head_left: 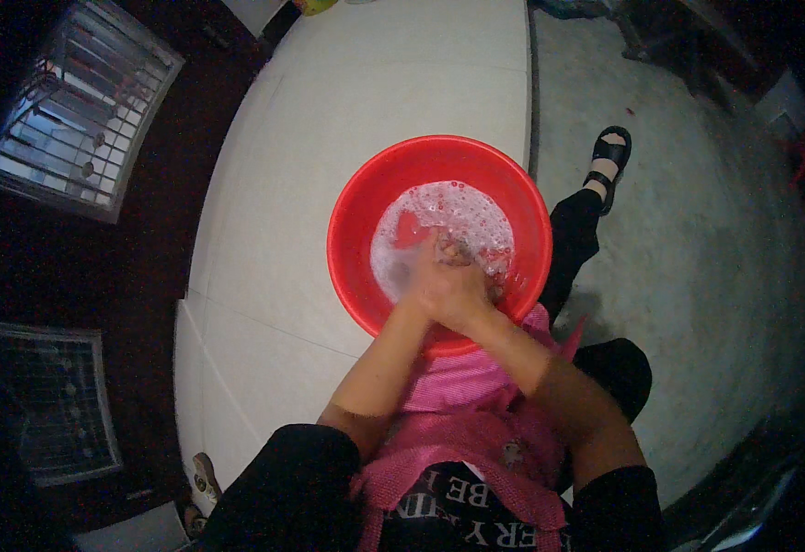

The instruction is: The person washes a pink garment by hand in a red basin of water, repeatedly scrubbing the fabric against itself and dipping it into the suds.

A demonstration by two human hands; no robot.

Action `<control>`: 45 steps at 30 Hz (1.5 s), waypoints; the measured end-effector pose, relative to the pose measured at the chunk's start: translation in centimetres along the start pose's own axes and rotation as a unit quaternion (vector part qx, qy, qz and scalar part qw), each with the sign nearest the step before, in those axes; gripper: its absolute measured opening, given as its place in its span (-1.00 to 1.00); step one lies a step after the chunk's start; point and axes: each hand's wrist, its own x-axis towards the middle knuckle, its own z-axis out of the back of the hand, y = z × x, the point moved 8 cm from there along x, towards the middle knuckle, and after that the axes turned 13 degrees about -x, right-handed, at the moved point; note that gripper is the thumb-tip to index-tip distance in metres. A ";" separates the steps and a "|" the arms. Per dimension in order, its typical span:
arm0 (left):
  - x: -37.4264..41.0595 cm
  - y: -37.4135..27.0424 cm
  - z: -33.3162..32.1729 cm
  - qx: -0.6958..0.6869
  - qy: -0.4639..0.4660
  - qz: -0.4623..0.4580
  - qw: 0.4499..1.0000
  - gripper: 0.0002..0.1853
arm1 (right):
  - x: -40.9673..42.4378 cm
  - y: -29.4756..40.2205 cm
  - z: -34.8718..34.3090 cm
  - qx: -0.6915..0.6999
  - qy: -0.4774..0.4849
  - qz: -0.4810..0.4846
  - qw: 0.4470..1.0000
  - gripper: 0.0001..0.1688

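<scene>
A round red plastic basin (353,207) of foamy, soapy water (471,203) stands on the pale tiles in front of me. Inside it my left hand (424,276) and my right hand (468,286) are pressed together low over the suds, with motion blur on them. A small brownish, wet item (453,250) shows just beyond the fingers; its kind is unclear. Whether either hand grips it cannot be made out, since fingers and foam hide the contact. A pink apron (451,379) covers my lap, close against the basin's near rim.
Pale floor tiles (271,207) lie left of the basin, their edge meeting grey concrete (706,241) on the right. A foot in a black sandal (610,162) rests on the concrete. Barred windows (88,110) are at the left. Shoes (204,476) sit at the lower left.
</scene>
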 end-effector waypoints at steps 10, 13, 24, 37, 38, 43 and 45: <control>-2.0 0.5 -8.5 0.249 -0.246 -0.158 0.923 -0.42 | 0.1 -9.6 -2.5 0.308 0.132 -0.297 0.894 -0.51; -1.9 -2.8 -6.7 0.427 -0.258 -0.173 0.849 -0.51 | 0.2 -9.1 -2.1 0.193 0.164 -0.226 0.941 -0.47; -2.7 -3.2 -2.3 0.212 -0.297 -0.193 0.911 -0.66 | 1.7 -4.7 -0.2 0.224 0.148 -0.241 0.932 -0.58; -1.6 1.2 -3.4 0.175 -0.295 -0.200 0.918 -0.68 | 0.5 -7.0 0.4 -0.007 0.045 -0.221 0.974 -0.77; -0.1 0.6 -2.7 0.164 -0.187 -0.126 0.960 -0.67 | 0.8 -5.2 0.6 -0.006 0.044 -0.198 0.979 -0.79; 0.9 0.6 -3.7 0.079 0.169 0.005 0.982 -0.59 | 1.1 -3.7 0.6 -0.002 0.076 -0.103 0.992 -0.81; 0.5 2.5 -2.5 0.111 -0.150 -0.074 0.980 -0.57 | 0.8 -7.3 0.6 -0.077 0.092 -0.175 0.977 -0.76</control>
